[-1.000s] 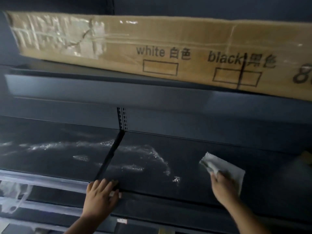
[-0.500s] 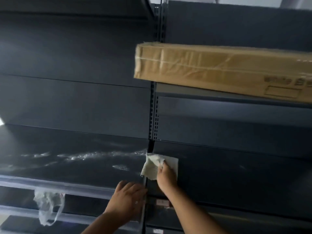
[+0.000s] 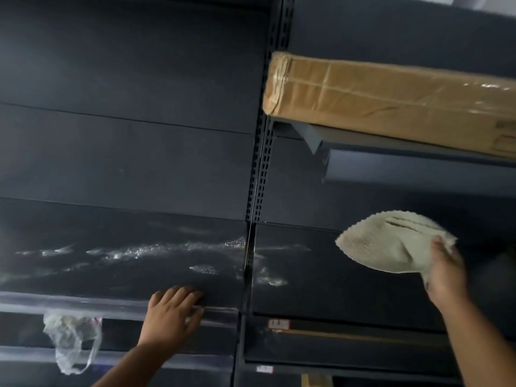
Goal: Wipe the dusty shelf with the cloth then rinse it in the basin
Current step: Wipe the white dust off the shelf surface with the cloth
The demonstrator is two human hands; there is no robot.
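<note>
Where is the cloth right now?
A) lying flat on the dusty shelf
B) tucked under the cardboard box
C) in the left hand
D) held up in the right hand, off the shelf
D: the right hand grips the beige cloth lifted above the dark shelf, while the left hand rests on the shelf's front edge.

A dark grey metal shelf [image 3: 117,277] is seen, with pale streaks of dust [image 3: 156,251] spread across its flat surface. A bare hand [image 3: 171,314] is rested on its front edge. On the upper grey shelf [image 3: 391,152], a long brown cardboard box [image 3: 391,101] is laid.
</note>
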